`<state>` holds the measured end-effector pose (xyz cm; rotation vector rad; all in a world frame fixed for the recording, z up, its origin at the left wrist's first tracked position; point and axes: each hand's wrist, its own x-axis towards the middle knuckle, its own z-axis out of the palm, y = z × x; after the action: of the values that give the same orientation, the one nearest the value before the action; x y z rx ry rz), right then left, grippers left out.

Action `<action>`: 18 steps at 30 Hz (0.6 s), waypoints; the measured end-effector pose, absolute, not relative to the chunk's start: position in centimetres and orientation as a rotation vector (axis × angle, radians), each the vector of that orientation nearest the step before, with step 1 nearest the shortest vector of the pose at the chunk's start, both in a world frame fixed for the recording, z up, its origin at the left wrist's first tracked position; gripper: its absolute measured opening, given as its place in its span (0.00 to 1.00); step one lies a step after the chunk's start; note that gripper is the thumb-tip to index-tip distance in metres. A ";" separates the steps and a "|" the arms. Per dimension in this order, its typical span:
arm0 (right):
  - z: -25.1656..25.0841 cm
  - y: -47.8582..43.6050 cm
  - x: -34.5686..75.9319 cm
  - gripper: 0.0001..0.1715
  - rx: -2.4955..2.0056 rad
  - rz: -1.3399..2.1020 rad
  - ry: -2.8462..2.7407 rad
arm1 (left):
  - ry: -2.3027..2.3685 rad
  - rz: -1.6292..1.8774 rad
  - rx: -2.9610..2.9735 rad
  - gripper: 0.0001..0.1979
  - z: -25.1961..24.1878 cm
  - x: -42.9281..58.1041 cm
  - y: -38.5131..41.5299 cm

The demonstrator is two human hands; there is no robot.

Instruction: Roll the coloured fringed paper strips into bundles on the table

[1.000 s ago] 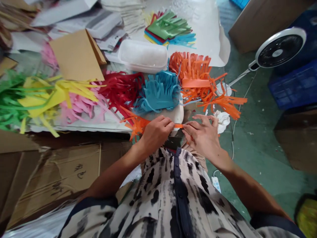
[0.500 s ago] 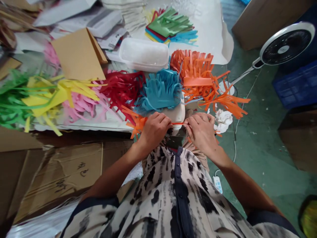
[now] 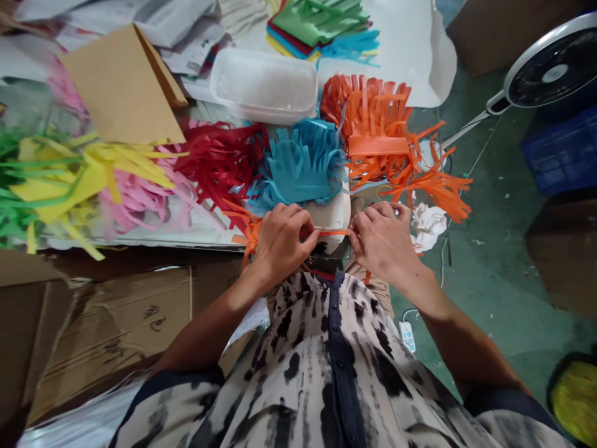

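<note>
My left hand [image 3: 282,242] and my right hand [image 3: 382,242] are both closed, pinching a piece of orange fringed paper [image 3: 332,233] stretched between them just in front of my chest. More of its orange strips [image 3: 247,231] stick out to the left of my left hand. Beyond my hands on the table lie a blue fringed paper bundle [image 3: 301,163], a red one [image 3: 221,162] and a large orange one [image 3: 387,146].
Pink [image 3: 135,196], yellow [image 3: 93,177] and green [image 3: 13,205] fringed paper lie at the left. A white plastic box [image 3: 263,84], brown card [image 3: 121,93] and a stack of coloured paper [image 3: 321,22] sit further back. A fan [image 3: 550,71] stands on the floor at the right; cardboard [image 3: 116,323] lies at the lower left.
My right hand's fingers have curled in from spread to pinching the orange strip. Both hands stay close together, and the view has dipped slightly towards the table.
</note>
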<state>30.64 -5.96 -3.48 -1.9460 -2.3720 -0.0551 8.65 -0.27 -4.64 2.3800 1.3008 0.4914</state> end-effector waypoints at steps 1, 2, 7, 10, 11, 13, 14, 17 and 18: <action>-3.4 -6.0 30.8 0.12 -1.960 -0.057 -2.367 | 1.289 0.493 2.363 0.05 -4.6 8.5 -0.2; -3.4 -6.1 30.9 0.11 -1.972 -0.062 -2.357 | 1.272 0.507 2.348 0.01 -4.6 8.4 -0.2; -4.0 -6.8 31.5 0.09 -1.864 -0.089 -2.321 | 0.937 0.563 2.567 0.19 -5.5 8.3 -0.9; -4.7 -7.3 31.5 0.14 -1.707 -0.087 -2.352 | 0.867 0.548 2.745 0.19 -6.2 8.1 -1.4; -4.9 -7.5 31.6 0.16 -1.673 -0.099 -2.359 | 0.879 0.556 2.778 0.18 -6.4 7.9 -1.5; -5.1 -7.9 31.8 0.18 -1.637 -0.128 -2.365 | 0.919 0.569 2.814 0.16 -6.7 7.0 -1.6; -5.1 -8.1 31.8 0.19 -1.631 -0.133 -2.368 | 0.942 0.570 2.825 0.15 -6.8 6.4 -1.5; -4.9 -8.4 31.7 0.19 -1.628 -0.135 -2.393 | 0.986 0.589 2.857 0.15 -6.6 5.4 -1.6; -4.9 -8.3 31.5 0.18 -1.620 -0.145 -2.407 | 0.978 0.618 2.872 0.15 -6.3 5.4 -1.7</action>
<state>31.54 -8.29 -4.87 -1.6197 -2.4069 -0.1452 5.42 -1.66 -6.33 2.8720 0.9784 0.6178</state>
